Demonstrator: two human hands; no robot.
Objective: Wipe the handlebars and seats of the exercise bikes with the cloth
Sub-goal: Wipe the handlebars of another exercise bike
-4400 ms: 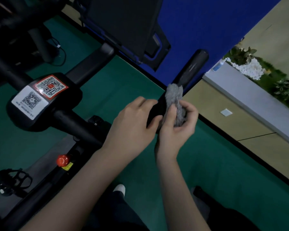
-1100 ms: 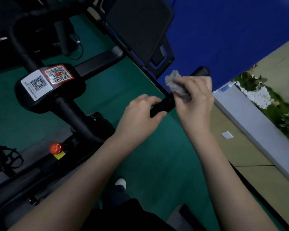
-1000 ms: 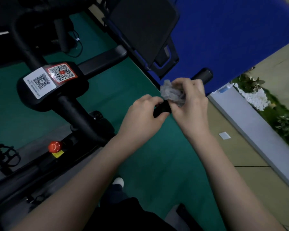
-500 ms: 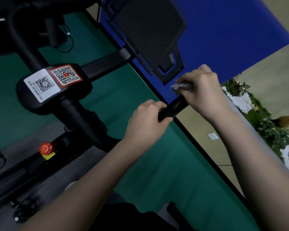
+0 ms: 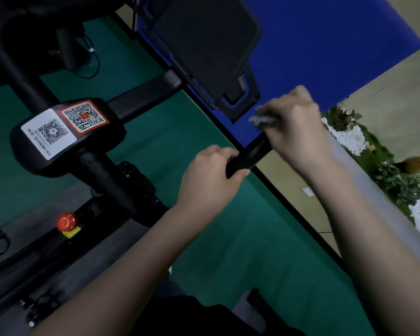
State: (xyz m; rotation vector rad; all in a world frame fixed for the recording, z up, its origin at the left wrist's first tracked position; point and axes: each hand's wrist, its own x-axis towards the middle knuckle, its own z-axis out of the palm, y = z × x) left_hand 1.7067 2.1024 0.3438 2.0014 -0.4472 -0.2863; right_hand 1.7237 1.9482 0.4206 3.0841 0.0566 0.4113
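Hidden: handlebar (image 5: 249, 155) end, covered by right hand (image 5: 294, 124).
Cloth (image 5: 261, 118): mostly hidden, gripped by right fingers.
Left hand (image 5: 211, 177): fingers curled round bar.

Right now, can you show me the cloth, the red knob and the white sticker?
cloth (image 5: 260, 119), head view, its grey crumpled end.
red knob (image 5: 65, 221), head view, its round top.
white sticker (image 5: 47, 132), head view, its printed code.
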